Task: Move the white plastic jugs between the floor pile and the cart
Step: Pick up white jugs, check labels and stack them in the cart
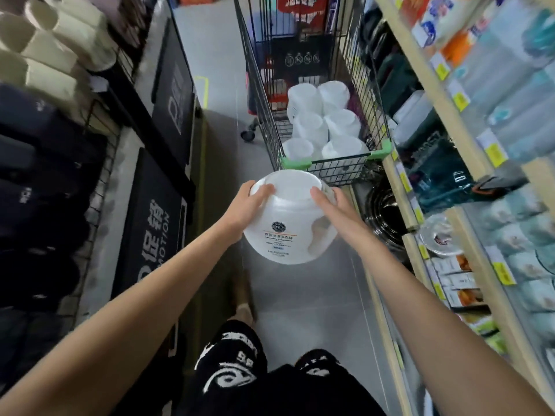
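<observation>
Nearest to us are our black patterned shorts [240,376] and both bare forearms, reaching forward over the grey floor [306,301]. Between our hands we carry one white jug [285,217], in the air and clear of the floor, tilted so that its printed label faces us. Our left hand [252,202] grips its left side, fingers curled over the upper edge. Our right hand [333,205] clasps the right side, thumb lying on the top face and fingers wrapped round the far flank. The jug is just short of the near end of the wire cart [295,162], which has green corner caps.

Inside the cart more white jugs [321,121] stand packed close in two rows, touching one another. To the right of the cart, low down, sit stacked steel bowls [384,211] beneath a shelf [450,121] of packaged goods with yellow price tags. To our left black mats [150,217] lean against a rack, one with white lettering, and pale tubs [51,46] are stacked above. The picture is blurred at the edges.
</observation>
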